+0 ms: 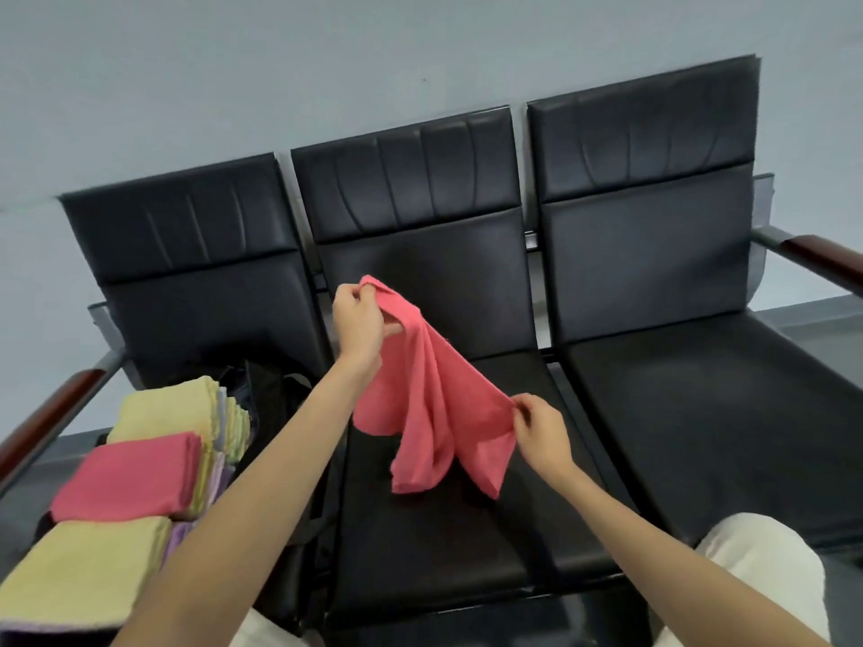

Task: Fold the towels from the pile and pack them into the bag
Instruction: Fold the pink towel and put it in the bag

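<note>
Black bag (275, 394) beside folded towels (135, 478); 2 hands hold pink towel (434, 403).

The middle seat (467, 544) lies bare in front of and beneath the hanging pink towel (434, 403), so a hand could pass low over its cushion from the near edge. The towel itself, stretched between the left hand (357, 326) and the right hand (541, 429), bars the way across the seat's middle. The right seat (710, 413) is open across its whole surface. On the left seat, the folded towels (140, 464) and the black bag (275, 399) just behind them fill the room; the left forearm crosses beside them.
</note>
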Motion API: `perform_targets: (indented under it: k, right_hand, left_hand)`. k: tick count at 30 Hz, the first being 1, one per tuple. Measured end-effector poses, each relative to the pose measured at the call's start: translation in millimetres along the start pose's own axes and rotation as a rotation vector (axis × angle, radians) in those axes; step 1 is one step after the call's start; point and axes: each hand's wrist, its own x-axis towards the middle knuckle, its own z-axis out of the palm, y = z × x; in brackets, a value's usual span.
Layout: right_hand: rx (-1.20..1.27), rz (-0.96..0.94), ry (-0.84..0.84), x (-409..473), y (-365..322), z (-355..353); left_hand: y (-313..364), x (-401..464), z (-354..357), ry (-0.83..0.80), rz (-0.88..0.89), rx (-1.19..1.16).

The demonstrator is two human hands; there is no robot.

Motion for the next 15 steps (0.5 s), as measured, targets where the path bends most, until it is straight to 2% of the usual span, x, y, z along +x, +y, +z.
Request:
perform_targets:
  k: [4,9,12,15]
  right_hand:
    - [-0.013,0.094,0.061,14.5,-0.2,-2.8]
    - [-0.001,0.178,0.183,25.8,-1.2,-20.3]
    - [0.030,0.252,0.297,29.9,5.1,-27.3]
    - [0.059,0.314,0.243,32.3,23.5,-23.7]
  left_hand:
    - [29.0,-10.2,21.9,-0.034,0.046,-0.065]
    - [48.0,-18.4,37.4,0.011,0.093,-0.159]
    - [27.2,-17.7,33.8,0.060,-0.010,-0.178]
    - [-25.6,-14.9,21.4,0.098,-0.200,-0.160]
